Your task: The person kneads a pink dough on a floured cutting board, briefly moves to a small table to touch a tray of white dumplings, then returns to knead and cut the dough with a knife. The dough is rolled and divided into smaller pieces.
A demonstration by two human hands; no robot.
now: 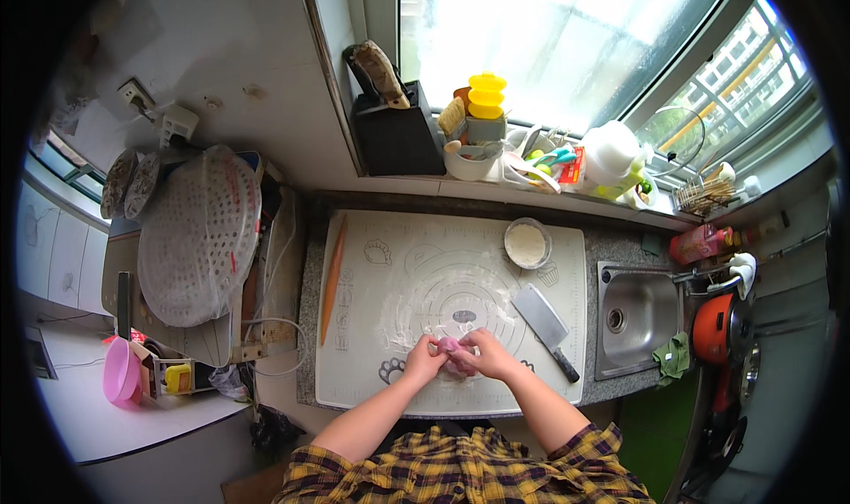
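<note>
A lump of pinkish-purple dough [449,346] is pinched between my two hands above the near part of a printed silicone pastry mat [372,285]. My left hand [425,359] grips its left side with thumb and fingers, while my right hand [488,354] holds the right side. More pink dough shows just below the fingers, and I cannot tell if it is one piece with the lump. White flour is smeared over the mat's middle. To the right of my hands lies a cleaver [546,328], its black handle towards me. A tapered wooden rolling pin [333,281] rests along the left edge.
A bowl of white flour [527,243] stands at the mat's far right. Beyond the mat's right side is a steel sink [641,318] with a green cloth [672,356] over its edge. A knife block [398,135] and utensils line the windowsill. A perforated round tray [199,245] is at left.
</note>
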